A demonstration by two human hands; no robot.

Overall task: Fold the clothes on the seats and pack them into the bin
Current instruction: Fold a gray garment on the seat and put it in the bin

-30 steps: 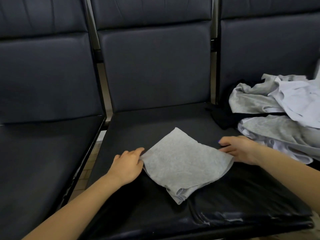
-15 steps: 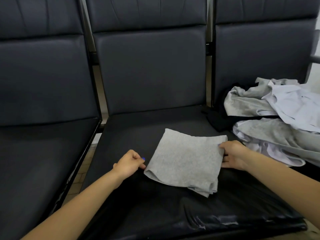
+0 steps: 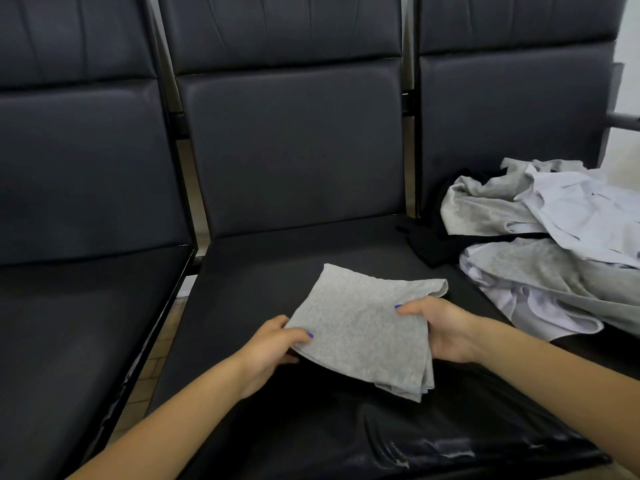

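Note:
A folded grey garment [image 3: 360,323], roughly square, is held just above the middle black seat [image 3: 277,265]. My left hand [image 3: 273,344] grips its left edge with the thumb on top. On the opposite side my right hand [image 3: 440,330] grips the right edge, thumb on top as well. A loose pile of unfolded clothes [image 3: 540,251], grey, white and black, lies on the right seat. No bin is in view.
Three black padded seats stand in a row with tall backrests. The left seat [image 3: 76,323] holds nothing. Between left and middle seats a gap shows tiled floor [image 3: 145,368]. A metal armrest [image 3: 623,121] sticks out at the far right.
Both hands have closed on the garment's side edges and lifted it off the seat toward me; before it lay flat with the hands beside it.

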